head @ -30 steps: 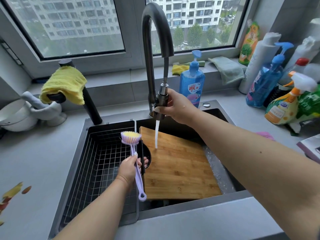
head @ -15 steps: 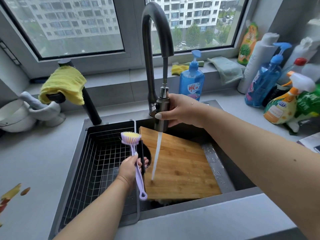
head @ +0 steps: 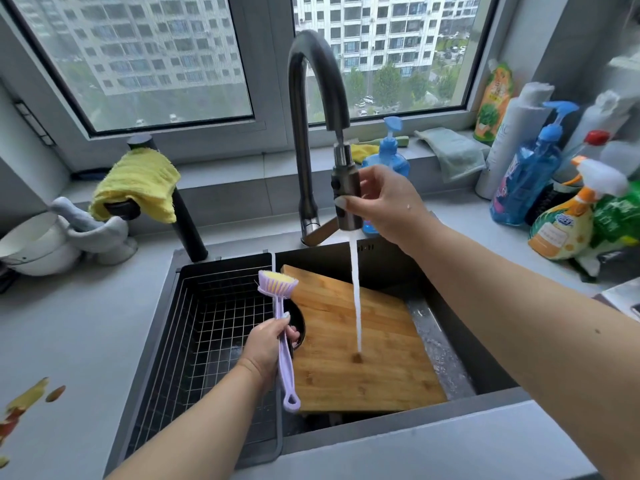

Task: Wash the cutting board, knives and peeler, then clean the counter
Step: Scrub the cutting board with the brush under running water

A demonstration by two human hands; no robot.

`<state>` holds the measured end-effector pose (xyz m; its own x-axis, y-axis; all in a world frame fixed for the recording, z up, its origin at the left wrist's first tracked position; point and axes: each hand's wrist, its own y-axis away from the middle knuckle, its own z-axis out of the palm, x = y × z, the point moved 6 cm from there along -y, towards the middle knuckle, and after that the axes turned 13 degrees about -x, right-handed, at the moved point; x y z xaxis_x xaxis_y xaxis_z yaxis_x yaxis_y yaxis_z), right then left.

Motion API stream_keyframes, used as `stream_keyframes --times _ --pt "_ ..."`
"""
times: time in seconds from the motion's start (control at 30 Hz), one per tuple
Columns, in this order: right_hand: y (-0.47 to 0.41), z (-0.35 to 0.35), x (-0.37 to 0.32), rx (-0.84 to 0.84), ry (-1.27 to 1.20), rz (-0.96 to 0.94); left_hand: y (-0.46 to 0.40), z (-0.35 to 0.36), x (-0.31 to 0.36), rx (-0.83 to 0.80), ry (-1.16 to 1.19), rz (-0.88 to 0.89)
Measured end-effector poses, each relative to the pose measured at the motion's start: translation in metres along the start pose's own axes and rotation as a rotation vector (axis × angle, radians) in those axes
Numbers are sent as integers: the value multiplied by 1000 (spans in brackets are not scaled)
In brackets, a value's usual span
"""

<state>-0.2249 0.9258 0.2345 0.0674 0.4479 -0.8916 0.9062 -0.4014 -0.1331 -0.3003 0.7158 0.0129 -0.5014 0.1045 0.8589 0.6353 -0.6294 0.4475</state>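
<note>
A wooden cutting board (head: 374, 368) lies tilted in the right half of the dark sink (head: 491, 372). My right hand (head: 384, 202) grips the pull-out spray head (head: 345, 192) of the tall faucet (head: 304, 133). A water stream (head: 356, 299) runs from it onto the middle of the board. At the board's left edge, my left hand (head: 266, 344) holds a purple dish brush (head: 281, 320) by its handle, bristles up. No knives or peeler can be seen.
A black wire drying basket (head: 207, 334) fills the sink's left half. Peel scraps (head: 24, 407) lie on the grey counter (head: 69, 341) at the left. A yellow cloth (head: 138, 188) hangs on a black tap; soap and spray bottles (head: 561, 209) crowd the right.
My right hand has pulled the spray head out and moved it right and toward me. The stream's landing point slid from the board's far edge to its middle. The left hand barely moved.
</note>
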Motion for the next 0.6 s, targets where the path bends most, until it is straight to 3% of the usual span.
stream_keyframes --times 0.17,0.4,0.53,0.6 --pt "-17 -8 -27 111 -79 -133 3 6 6 -21 -109 16" --pt "-18 -4 -24 149 -1 -159 5 17 9 -93 -156 -4" --pt "20 2 -9 413 137 -201 9 28 11 -137 -121 -7" --pt "44 23 11 390 150 -159 11 35 14 -166 -93 8"
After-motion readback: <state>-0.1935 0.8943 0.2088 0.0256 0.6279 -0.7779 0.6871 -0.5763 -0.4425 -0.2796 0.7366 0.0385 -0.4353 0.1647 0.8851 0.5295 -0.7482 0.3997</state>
